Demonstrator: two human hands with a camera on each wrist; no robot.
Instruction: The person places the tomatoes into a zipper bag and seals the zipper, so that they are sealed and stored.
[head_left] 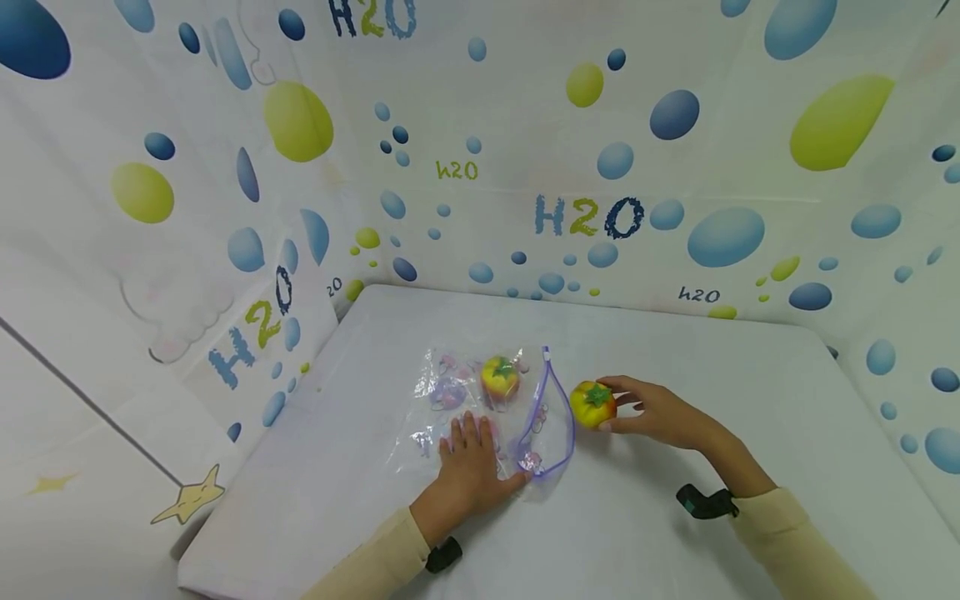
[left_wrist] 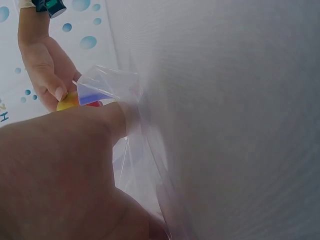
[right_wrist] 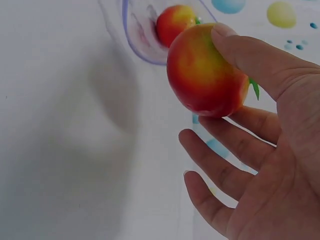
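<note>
My right hand (head_left: 660, 412) pinches a yellow-red toy tomato (head_left: 591, 410) with a green leafy top, just right of the bag's mouth. Seen from the right wrist, the thumb is on one side of this tomato (right_wrist: 205, 75) and fingertips are on the other, the remaining fingers spread. A clear plastic zip bag (head_left: 408, 429) with a purple zip edge lies flat, its mouth gaping to the right. Inside it is a second, similar toy tomato (head_left: 498, 381). My left hand (head_left: 467, 479) rests on the bag's near part with fingers extended, the thumb by the zip's lower end.
The white-covered table (head_left: 315, 517) extends around both hands. Behind and to the left hang white curtains (head_left: 517, 150) printed with blue and green drops. A yellow star ornament (head_left: 191, 497) is by the table's left edge. Dark wrist cameras (head_left: 705, 502) sit at both cuffs.
</note>
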